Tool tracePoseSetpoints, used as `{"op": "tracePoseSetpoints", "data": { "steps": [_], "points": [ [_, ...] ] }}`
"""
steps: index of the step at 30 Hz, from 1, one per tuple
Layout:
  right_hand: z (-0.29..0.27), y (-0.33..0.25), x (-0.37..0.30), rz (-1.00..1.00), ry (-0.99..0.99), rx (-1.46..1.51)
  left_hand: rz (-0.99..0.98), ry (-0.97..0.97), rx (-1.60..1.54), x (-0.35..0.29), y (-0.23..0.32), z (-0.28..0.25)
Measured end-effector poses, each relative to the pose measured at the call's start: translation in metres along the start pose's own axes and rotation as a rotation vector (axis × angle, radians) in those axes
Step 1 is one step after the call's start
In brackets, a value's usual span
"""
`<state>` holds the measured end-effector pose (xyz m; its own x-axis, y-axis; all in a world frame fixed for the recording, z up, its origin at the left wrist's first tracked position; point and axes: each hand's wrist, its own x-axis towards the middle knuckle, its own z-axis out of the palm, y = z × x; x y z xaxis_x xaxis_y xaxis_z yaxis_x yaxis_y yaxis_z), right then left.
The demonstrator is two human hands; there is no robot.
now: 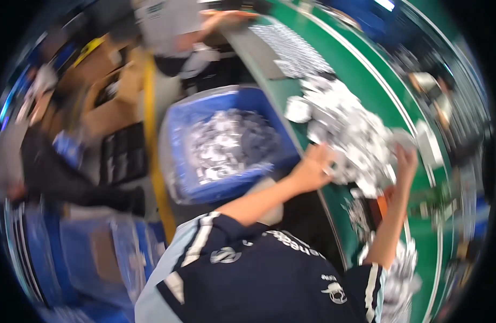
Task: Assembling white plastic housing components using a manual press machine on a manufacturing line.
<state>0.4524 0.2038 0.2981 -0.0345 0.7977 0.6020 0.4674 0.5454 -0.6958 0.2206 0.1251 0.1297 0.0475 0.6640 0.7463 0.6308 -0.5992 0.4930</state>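
Observation:
A heap of small white and silvery parts lies on the green work surface in front of me, too blurred to tell their kind. At the heap's near left edge, my left hand has its fingers and thumb closed round a small pale part. On the right side of the heap, my right hand pinches a greyish round part, raised at the fingertips. To the left of the bench stands a blue bin, lined with clear plastic and holding many similar white and grey parts.
Silvery parts in rows lie farther along the bench, and more white parts lie near my right elbow. Another person stands beyond the bin. Cardboard boxes, a black crate and a yellow floor line are left.

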Motion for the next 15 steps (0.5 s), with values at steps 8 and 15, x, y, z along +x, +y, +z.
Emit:
{"op": "tracePoseSetpoints", "data": {
  "steps": [8, 15],
  "points": [
    [-0.047, -0.026, -0.133, 0.092, -0.537, -0.110, -0.996, -0.749, -1.089, 0.048, 0.069, -0.018],
    [-0.086, -0.002, -0.195, 0.207, -0.583, -0.113, -1.145, -1.568, -1.260, 0.025, 0.104, 0.066]
  ]
}}
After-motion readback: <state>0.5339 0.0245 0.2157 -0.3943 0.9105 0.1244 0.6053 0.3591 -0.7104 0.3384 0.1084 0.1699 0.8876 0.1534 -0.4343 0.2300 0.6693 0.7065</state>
